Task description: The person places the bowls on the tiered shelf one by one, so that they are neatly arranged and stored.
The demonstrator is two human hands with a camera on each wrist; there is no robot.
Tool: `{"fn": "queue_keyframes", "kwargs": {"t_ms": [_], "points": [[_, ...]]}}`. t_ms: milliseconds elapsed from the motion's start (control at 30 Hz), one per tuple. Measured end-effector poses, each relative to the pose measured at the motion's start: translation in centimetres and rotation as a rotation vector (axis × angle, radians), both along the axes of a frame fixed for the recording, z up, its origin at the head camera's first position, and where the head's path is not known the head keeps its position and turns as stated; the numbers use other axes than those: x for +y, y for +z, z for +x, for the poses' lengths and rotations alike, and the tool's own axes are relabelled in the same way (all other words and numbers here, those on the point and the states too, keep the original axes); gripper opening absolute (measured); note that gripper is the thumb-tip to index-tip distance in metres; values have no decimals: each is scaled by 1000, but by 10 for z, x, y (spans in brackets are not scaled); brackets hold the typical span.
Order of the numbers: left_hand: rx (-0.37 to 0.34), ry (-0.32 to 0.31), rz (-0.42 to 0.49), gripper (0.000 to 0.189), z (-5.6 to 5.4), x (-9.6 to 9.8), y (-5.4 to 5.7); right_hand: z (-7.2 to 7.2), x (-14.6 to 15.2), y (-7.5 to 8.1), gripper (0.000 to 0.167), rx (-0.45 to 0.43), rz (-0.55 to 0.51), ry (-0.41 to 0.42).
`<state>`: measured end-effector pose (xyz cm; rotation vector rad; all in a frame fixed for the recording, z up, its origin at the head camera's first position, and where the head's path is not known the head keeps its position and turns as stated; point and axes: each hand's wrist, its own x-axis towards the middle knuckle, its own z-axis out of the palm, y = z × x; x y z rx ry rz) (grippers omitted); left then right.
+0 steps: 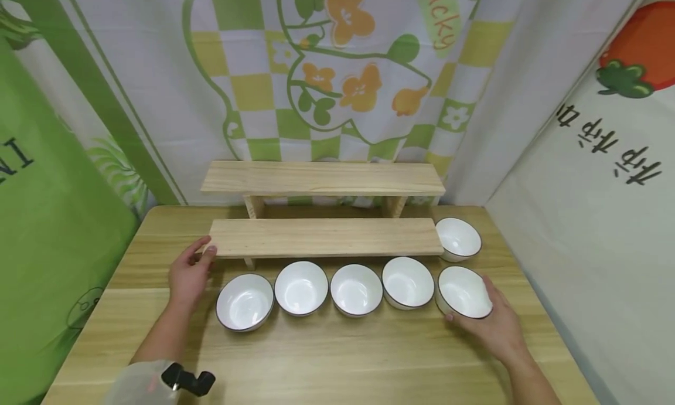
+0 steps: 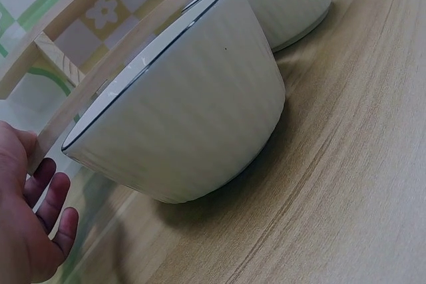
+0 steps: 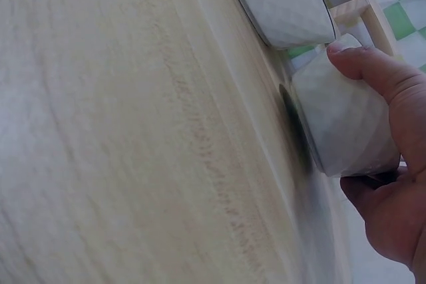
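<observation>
My right hand [image 1: 498,329] grips the rightmost white bowl [image 1: 464,291] of the front row. In the right wrist view the thumb [image 3: 363,64] lies along that bowl's ribbed side, with the other fingers round its far side and partly hidden. My left hand [image 1: 191,273] holds the left end of the lower board of a two-tier wooden shelf [image 1: 327,238], thumb at the front corner. The leftmost bowl [image 2: 193,111] stands just beside the left hand, upright and dark-rimmed. Several matching bowls [image 1: 300,288] line up in front of the shelf.
One more white bowl [image 1: 459,238] sits at the right end of the lower board. The shelf's upper board [image 1: 321,178] stands behind, close to a patterned curtain [image 1: 253,88]. Walls of printed cloth flank the wooden table [image 1: 337,364] left and right.
</observation>
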<state>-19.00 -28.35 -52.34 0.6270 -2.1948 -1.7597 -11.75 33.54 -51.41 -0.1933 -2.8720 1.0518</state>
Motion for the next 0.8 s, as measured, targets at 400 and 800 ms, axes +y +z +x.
{"fn": "queue_keyframes", "kwargs": {"t_ms": [400,800], "points": [[16,3,40,46,0,1,-4,-5,1,25,128,48,8,-19],[8,-3,44,48,0,0,-3,-18,-12,54,126,32,1,-1]]}}
